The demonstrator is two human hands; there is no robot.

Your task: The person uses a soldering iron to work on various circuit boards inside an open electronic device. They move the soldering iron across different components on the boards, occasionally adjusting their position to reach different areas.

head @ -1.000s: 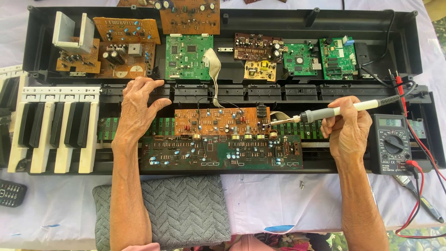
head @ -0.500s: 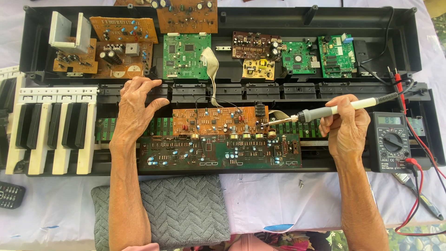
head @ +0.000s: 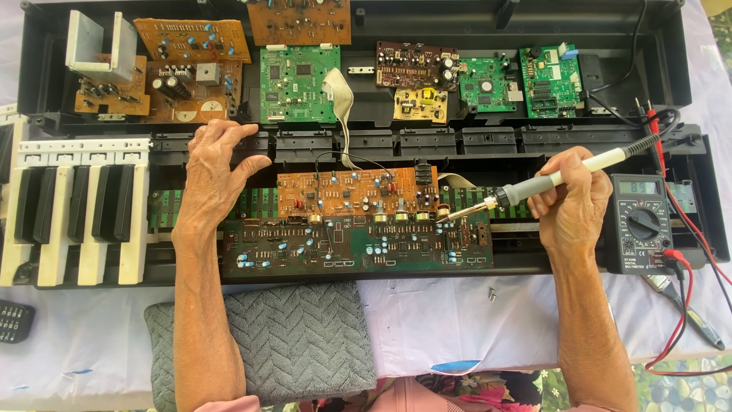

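A grey towel (head: 305,336) lies at the counter's near edge — piano keys (head: 76,210) at the left edge, a multimeter (head: 639,223) near the right.

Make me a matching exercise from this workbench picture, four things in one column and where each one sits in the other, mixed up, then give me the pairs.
Things:
1. soldering iron
2. multimeter
3. grey towel
4. piano keys

Places:
A. far left, partly out of the case
B. in the right hand
C. front table edge, beside the left forearm
D. just right of the right hand

Pairs: 1-B, 2-D, 3-C, 4-A
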